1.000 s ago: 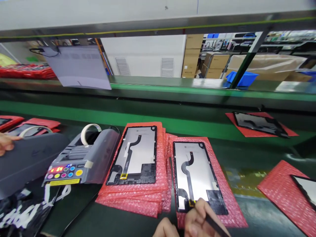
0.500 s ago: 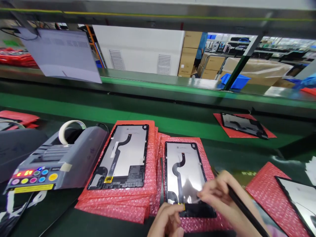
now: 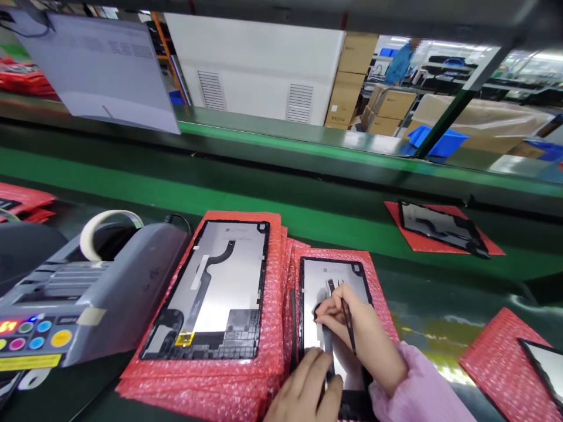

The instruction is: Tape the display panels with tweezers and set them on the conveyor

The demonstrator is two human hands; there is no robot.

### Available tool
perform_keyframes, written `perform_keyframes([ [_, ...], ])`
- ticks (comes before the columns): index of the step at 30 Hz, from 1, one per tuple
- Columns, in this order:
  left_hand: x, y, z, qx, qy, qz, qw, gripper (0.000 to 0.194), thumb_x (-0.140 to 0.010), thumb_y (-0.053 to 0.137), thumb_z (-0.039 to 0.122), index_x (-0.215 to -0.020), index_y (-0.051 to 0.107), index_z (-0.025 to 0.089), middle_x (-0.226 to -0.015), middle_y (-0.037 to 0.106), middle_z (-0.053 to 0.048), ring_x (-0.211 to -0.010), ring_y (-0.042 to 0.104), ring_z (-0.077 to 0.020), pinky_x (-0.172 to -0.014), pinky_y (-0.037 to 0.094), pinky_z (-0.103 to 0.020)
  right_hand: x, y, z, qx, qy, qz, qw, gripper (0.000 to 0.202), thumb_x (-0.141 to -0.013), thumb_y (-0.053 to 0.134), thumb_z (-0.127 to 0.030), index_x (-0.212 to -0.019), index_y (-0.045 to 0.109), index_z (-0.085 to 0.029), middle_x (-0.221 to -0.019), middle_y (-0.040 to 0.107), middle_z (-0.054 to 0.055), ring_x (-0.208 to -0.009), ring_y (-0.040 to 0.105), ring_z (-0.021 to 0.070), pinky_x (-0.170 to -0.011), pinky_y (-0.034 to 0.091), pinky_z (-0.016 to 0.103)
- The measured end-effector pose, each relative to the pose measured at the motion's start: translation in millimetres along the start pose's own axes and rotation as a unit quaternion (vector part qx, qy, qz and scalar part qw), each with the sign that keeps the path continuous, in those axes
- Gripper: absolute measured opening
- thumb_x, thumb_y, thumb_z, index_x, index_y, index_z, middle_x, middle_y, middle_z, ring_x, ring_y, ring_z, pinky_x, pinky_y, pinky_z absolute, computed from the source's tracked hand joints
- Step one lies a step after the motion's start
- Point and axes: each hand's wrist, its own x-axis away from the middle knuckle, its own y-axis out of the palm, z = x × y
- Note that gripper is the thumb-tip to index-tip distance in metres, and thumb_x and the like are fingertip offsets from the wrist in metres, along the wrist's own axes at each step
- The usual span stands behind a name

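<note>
A tablet screen panel [image 3: 352, 357] lies back side up on red bubble wrap [image 3: 378, 281], right of the middle. Over its upper part is my right hand [image 3: 345, 310], thumb and forefinger pinched at the black flex cable; dark tweezers [image 3: 349, 319] are held in the same hand. Whether the fingertips also grip a small piece is too small to tell. My left hand [image 3: 308, 390] rests on the panel's lower left, its fingers lying flat near the cable's lower end. A second panel [image 3: 237, 281] lies on a stack of bubble wrap sheets [image 3: 275, 293] to the left.
At the left stands a grey tape dispenser [image 3: 127, 281] with a white tape roll [image 3: 90, 234]. More panels on red wrap lie at the back right [image 3: 440, 225] and at the right edge [image 3: 545, 363]. Behind the bench, a person in blue [image 3: 399, 63] is near cardboard boxes [image 3: 396, 105].
My right hand has moved up and left, from the panel's lower right to the cable's upper part. My left hand has spread onto the panel. The view has shifted slightly.
</note>
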Motion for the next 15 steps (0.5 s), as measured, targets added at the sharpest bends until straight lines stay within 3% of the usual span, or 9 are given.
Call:
perform_keyframes([
  [3, 0, 11.2, -2, -0.039, 0.012, 0.019, 0.999, 0.023, -0.099, 0.054, 0.026, -0.118, 0.065, 0.02, -0.131, 0.069, -0.01, -0.121, 0.064, -0.0243, -0.09, 0.056, -0.026, 3, 3, -1, 0.024, -0.001, 0.016, 1.0, 0.023, -0.091, 0.062, -0.024, -0.083, 0.041, -0.027, -0.088, 0.074, 0.001, -0.075, 0.07, 0.0185, -0.068, 0.051, 0.03],
  [7, 1, 14.9, -3, -0.049, -0.014, -0.057, 0.997, 0.041, -0.093, 0.065, 0.04, -0.127, 0.061, 0.018, -0.144, 0.059, -0.016, -0.132, 0.056, -0.0314, -0.098, 0.053, -0.033, 7, 9, -1, 0.063, 0.002, 0.047, 0.997, 0.016, -0.093, 0.059, -0.024, -0.084, 0.046, -0.027, -0.087, 0.074, 0.0, -0.073, 0.071, 0.0178, -0.068, 0.052, 0.03],
  [10, 2, 13.3, -5, -0.055, 0.016, -0.08, 0.995, 0.055, -0.092, 0.065, 0.05, -0.134, 0.057, 0.016, -0.146, 0.057, -0.019, -0.134, 0.055, -0.0327, -0.096, 0.054, -0.033, 7, 12, 1, 0.084, 0.001, 0.064, 0.994, 0.014, -0.093, 0.058, -0.024, -0.086, 0.047, -0.027, -0.095, 0.075, 0.003, -0.081, 0.072, 0.0199, -0.071, 0.055, 0.033],
  [15, 2, 13.7, -11, -0.071, 0.039, -0.071, 0.994, 0.064, -0.092, 0.063, 0.057, -0.138, 0.053, 0.014, -0.146, 0.057, -0.021, -0.132, 0.058, -0.0327, -0.094, 0.055, -0.032, 17, 9, 1, 0.213, -0.119, 0.132, 0.961, 0.017, -0.095, 0.06, -0.022, -0.08, 0.053, -0.027, -0.12, 0.073, 0.009, -0.106, 0.067, 0.0272, -0.088, 0.053, 0.043],
])
